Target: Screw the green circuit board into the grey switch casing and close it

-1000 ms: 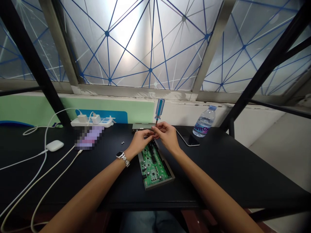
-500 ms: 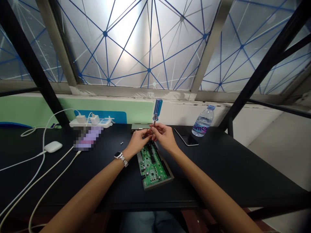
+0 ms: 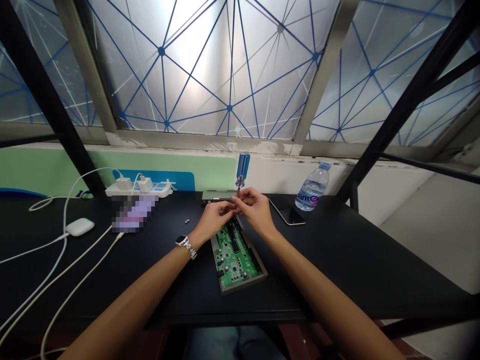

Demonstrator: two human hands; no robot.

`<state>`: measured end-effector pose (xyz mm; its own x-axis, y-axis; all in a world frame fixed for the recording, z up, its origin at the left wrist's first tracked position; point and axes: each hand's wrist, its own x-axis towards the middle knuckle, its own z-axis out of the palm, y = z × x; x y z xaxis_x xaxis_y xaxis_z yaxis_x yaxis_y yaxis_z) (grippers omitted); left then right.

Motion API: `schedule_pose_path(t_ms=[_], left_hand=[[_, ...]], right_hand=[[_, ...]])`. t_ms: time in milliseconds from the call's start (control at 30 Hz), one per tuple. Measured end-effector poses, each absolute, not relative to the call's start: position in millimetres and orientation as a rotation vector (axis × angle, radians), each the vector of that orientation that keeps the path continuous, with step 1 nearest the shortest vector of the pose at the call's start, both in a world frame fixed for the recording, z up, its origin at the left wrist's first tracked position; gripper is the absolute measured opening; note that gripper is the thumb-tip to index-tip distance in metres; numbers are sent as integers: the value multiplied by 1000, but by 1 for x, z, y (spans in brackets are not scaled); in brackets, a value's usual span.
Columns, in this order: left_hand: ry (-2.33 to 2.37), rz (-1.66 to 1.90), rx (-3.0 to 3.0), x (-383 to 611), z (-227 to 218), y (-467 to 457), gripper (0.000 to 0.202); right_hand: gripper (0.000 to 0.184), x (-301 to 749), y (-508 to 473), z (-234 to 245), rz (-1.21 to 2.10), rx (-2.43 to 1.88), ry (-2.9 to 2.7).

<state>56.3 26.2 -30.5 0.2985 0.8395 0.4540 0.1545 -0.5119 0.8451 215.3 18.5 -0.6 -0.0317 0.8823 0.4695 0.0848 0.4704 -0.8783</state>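
A screwdriver (image 3: 242, 169) with a blue, partly clear handle stands nearly upright, handle up. My right hand (image 3: 257, 207) is closed, its fingers pinching the metal shaft below the handle. Close beside it, my left hand (image 3: 213, 218), with a watch at the wrist, is also closed. Its fingertips meet near the lower shaft; what they pinch is hidden. Under both hands lies a green circuit board (image 3: 238, 260) in a shallow metal tray-like casing (image 3: 245, 286). The screwdriver's tip and the board's far end are covered by my fingers.
A flat metal casing (image 3: 221, 195) lies behind my hands. Several small screws (image 3: 187, 221) sit on the black desk at left. Farther left are a phone (image 3: 137, 214), a white charging case (image 3: 80, 227), cables and a power strip (image 3: 161, 189). At right are another phone (image 3: 287, 212) and a water bottle (image 3: 313, 187).
The view has shifted very slightly. Both hands and the screwdriver keep almost the same place over the board, with only small finger movement in my right hand.
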Motion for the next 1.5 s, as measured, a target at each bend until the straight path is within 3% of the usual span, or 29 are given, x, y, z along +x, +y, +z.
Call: schedule_pose_path(t_ms=[500, 833, 1500], left_hand=[[908, 1248, 1966, 55, -31, 27, 21], [914, 1229, 1912, 61, -33, 27, 24], [857, 1221, 1946, 55, -31, 27, 19]], right_hand=[[32, 211, 16, -1, 934, -766, -1511], [30, 215, 15, -1, 752, -942, -1537], [31, 214, 18, -2, 912, -783, -1594]])
